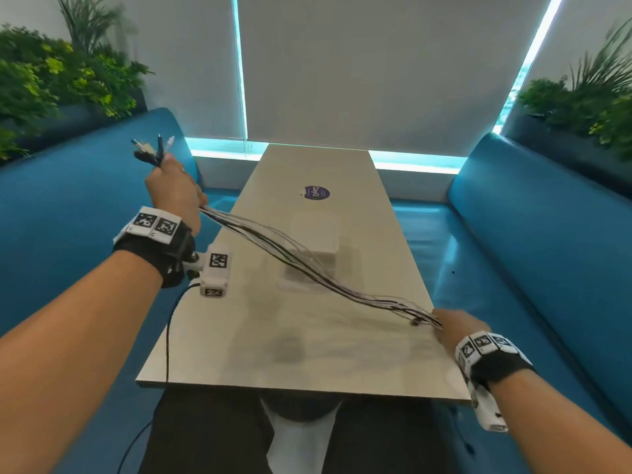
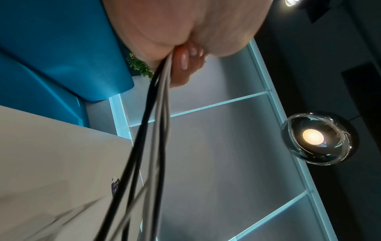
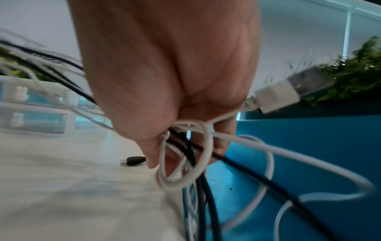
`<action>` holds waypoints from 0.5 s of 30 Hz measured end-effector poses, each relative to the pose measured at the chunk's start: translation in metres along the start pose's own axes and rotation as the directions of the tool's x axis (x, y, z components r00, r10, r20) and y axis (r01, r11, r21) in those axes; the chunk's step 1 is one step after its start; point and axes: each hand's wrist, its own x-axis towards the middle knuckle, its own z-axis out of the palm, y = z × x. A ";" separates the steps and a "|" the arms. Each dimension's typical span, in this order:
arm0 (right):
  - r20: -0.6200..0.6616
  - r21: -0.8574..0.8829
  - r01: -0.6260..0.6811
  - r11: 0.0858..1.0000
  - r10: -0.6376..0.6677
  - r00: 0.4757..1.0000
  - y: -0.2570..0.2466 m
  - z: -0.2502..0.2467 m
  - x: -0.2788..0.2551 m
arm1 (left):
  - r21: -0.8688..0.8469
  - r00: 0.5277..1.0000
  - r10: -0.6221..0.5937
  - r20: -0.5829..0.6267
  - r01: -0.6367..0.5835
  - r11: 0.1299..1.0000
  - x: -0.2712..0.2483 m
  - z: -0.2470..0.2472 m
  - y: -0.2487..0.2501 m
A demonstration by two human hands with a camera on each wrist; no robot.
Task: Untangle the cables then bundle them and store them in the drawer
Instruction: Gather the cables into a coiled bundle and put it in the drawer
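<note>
Several black and white cables (image 1: 307,268) stretch across the table between my two hands. My left hand (image 1: 174,186), raised over the table's left edge, grips one end of the bundle, and the plugs (image 1: 154,148) stick out above my fist. In the left wrist view the cables (image 2: 152,130) run down from my curled fingers (image 2: 185,65). My right hand (image 1: 455,326) at the table's right edge grips the other end; there white and black cable loops (image 3: 185,156) hang from my fist, and a white USB plug (image 3: 286,94) juts out. The small white drawer unit (image 1: 314,248) stands mid-table under the cables.
The long pale table (image 1: 290,336) carries a purple round sticker (image 1: 316,192). Blue benches (image 1: 533,241) run along both sides, with plants (image 1: 61,73) behind them. A loose black plug (image 3: 134,160) lies on the table by my right hand. A lamp (image 2: 317,138) hangs overhead.
</note>
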 end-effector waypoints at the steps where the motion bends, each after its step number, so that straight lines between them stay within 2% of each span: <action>1: -0.004 0.030 -0.011 0.999 0.011 1.000 0.001 0.001 -0.001 | -0.001 1.000 -0.009 0.001 0.009 1.000 -0.001 0.002 -0.004; 4: -0.042 0.268 -0.004 0.963 0.016 0.999 0.002 0.007 0.000 | 0.011 0.999 -0.035 0.000 0.035 0.999 -0.001 0.005 -0.013; 6: -0.145 0.391 0.043 0.919 0.016 0.989 0.001 0.009 0.004 | 0.046 0.999 -0.033 0.001 0.033 0.998 0.001 0.004 -0.018; 8: -0.187 0.379 0.085 0.921 -0.014 0.982 0.002 0.009 0.009 | 0.062 0.999 -0.032 -0.004 0.032 0.998 0.003 0.003 -0.022; 10: -0.143 0.312 0.077 0.947 -0.033 0.989 0.008 0.012 0.012 | 0.064 1.000 -0.020 -0.012 0.021 0.998 0.004 0.001 -0.023; 12: -0.079 0.237 -0.011 0.972 0.030 0.996 0.020 0.017 0.010 | 0.062 1.000 -0.012 -0.018 0.013 0.998 0.004 -0.001 -0.023; 15: -0.088 0.108 -0.163 0.981 0.173 0.981 0.037 0.022 0.007 | 0.056 1.000 -0.017 -0.005 0.017 0.998 0.000 -0.002 -0.024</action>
